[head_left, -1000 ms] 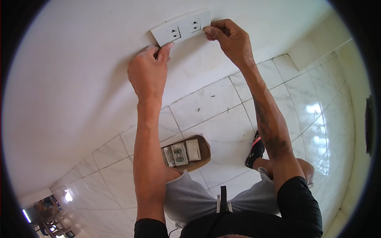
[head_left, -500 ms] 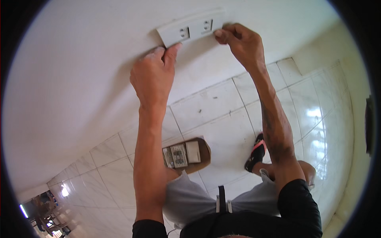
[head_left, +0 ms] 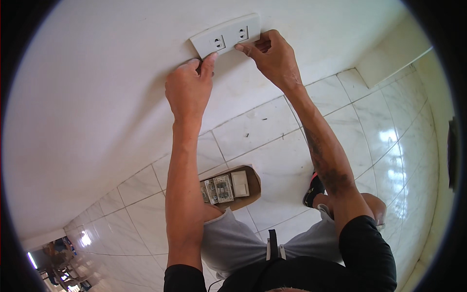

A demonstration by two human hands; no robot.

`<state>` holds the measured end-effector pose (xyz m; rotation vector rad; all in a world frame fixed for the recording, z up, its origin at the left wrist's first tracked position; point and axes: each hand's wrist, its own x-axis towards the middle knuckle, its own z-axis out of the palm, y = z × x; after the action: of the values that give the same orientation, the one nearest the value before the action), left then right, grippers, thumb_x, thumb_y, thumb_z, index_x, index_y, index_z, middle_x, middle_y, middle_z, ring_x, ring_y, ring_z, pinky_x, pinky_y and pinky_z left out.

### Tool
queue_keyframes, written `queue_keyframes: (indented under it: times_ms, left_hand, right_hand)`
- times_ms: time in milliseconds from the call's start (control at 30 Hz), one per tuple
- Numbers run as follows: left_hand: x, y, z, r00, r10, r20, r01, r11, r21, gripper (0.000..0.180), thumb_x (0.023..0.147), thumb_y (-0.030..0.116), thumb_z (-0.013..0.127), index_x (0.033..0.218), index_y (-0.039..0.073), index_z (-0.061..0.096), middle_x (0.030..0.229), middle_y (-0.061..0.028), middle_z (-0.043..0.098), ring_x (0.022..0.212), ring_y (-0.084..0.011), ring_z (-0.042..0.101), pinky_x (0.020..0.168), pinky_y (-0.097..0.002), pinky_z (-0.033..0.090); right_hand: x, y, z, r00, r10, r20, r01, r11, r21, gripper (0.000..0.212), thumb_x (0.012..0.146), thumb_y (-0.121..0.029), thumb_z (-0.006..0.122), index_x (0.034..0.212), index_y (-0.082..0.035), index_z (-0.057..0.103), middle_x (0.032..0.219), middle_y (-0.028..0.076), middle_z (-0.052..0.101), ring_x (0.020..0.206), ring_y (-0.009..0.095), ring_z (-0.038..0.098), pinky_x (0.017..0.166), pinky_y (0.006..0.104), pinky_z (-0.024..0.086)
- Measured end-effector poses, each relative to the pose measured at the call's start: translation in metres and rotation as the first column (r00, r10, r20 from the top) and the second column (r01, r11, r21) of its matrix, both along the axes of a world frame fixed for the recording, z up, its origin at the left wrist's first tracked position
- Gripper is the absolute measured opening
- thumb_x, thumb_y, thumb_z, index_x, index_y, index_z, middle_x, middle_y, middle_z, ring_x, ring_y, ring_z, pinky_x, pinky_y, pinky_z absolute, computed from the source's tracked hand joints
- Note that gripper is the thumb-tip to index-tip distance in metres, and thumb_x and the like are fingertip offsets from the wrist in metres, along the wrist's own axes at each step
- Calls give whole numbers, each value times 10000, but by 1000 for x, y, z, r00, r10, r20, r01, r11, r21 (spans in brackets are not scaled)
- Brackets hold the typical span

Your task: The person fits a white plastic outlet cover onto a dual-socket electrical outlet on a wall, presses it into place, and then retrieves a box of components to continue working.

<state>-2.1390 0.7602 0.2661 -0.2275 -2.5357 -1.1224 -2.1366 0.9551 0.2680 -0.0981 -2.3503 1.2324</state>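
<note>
The wall's (head_left: 97,97) socket plate (head_left: 230,39) lies lengthwise, rising rightward.

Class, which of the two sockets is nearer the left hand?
The left socket, close to the left hand; the right socket is nearer the right hand.

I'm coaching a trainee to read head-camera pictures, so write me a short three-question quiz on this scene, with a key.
1. True or false: the left hand and right hand are both at the white plate.
2. How many sockets does the plate show? A one; B two; C four.
3. Complete: the brown box stands on the tiled ____.

Key: 1 true; 2 B; 3 floor.
</note>
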Motion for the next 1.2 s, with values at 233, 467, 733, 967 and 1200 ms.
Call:
queue_keyframes:
  times_ms: [233,467,733,967,1200]
  left_hand:
    - [0,-1,-6,997,47,-59,-52,996,-71,530,955,494,673,680,42,661,564,-85,607,535,-290,585,552,-404,477]
    - [-1,-3,-3,1000,14,5,-14,1000,9,519,945,483,691,677,39,659,628,-86,672,557,-275,611,582,-379,496]
    - [10,4,16,963,95,-254,-38,975,220,250,869,170,803,1042,36,684,756,-55,724,657,-199,676,655,-328,539]
    - [20,6,11,950,-6,-313,84,968,238,376,858,37,775,1207,23,635,985,-102,711,870,-219,699,764,-339,569]
    - [21,6,4,913,-58,-404,197,930,311,326,877,-25,723,1187,45,650,1015,-105,678,857,-224,695,795,-352,596]
  right_hand:
    - [7,-12,19,989,-80,125,83,996,-18,646,737,-449,916,938,77,599,818,133,659,656,225,615,615,366,516]
    - [7,-4,31,979,-55,195,24,987,157,566,797,-458,874,925,44,648,817,126,684,727,191,646,649,327,523]
    - [8,4,9,1000,-23,-3,23,997,74,359,915,-261,761,1024,63,649,992,191,721,917,291,703,795,388,557]
    - [14,2,11,1000,21,-14,-22,998,-59,286,942,-170,722,1118,38,636,1030,176,740,937,272,714,827,375,561]
    - [10,9,-10,997,76,-27,-80,981,-179,283,952,-168,725,1118,40,631,1003,146,741,913,203,725,816,315,565]
